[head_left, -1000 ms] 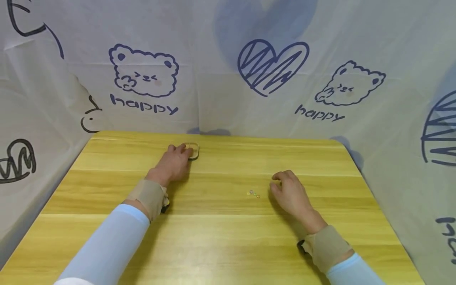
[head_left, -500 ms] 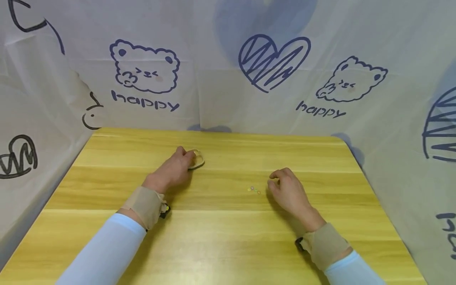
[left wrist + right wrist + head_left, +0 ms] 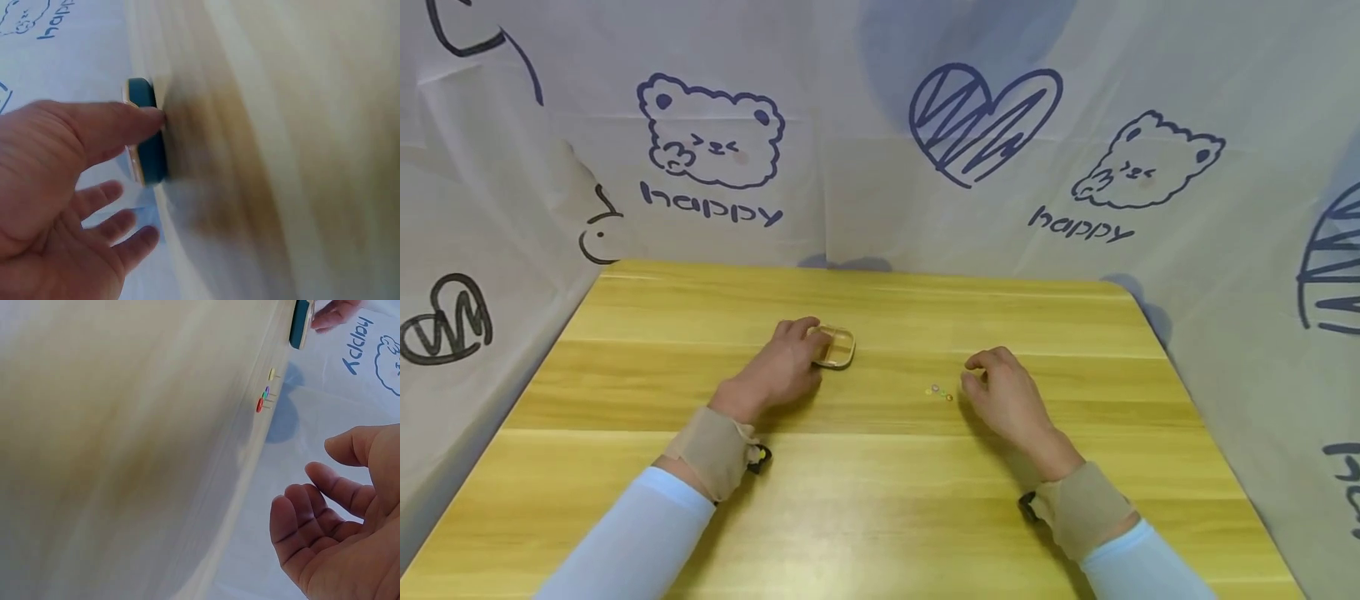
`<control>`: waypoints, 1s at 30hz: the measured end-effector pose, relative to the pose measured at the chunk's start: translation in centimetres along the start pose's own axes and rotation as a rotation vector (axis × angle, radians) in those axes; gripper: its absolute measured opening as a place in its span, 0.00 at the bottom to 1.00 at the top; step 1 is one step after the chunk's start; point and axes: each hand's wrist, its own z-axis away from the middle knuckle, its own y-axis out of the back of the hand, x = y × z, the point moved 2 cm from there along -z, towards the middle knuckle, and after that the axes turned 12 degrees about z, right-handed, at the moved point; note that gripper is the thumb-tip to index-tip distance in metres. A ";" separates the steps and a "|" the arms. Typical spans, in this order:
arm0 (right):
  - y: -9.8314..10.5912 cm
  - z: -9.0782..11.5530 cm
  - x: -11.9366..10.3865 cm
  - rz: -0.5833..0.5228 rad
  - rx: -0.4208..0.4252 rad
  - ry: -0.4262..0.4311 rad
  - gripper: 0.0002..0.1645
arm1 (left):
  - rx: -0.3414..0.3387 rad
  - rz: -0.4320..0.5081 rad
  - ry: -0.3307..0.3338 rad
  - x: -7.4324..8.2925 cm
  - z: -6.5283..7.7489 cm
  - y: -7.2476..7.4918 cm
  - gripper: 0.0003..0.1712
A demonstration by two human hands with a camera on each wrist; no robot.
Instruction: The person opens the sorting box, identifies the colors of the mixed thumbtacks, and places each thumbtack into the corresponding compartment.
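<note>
A small box [image 3: 842,365] with dark green sides and a pale gold rim lies on the table, left of the middle. My left hand [image 3: 786,362] grips its left edge. In the left wrist view the thumb [image 3: 137,122] lies against the green side, three other fingers are apart from the box, and the index finger is hidden. Several thumbtacks [image 3: 936,388], yellow, purple, green and red, lie in a cluster with their points up in the right wrist view. Just right of them my right hand [image 3: 1011,404] hovers, its fingers loosely bent and holding nothing.
The wood-grain table [image 3: 887,500] carries the box and tacks. White cloth [image 3: 865,183] with drawn bears, hearts and writing stands behind the table and along both sides. Each wrist wears a beige band [image 3: 718,450] with a small black device.
My left hand has drawn the box toward me and to the right, closer to the thumbtacks. The right hand has stayed almost still beside them. The head view has tilted slightly down.
</note>
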 end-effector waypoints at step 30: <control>-0.9 -0.9 -5.3 0.084 -0.155 0.238 0.26 | -0.009 0.095 -0.075 5.5 1.0 -4.9 0.36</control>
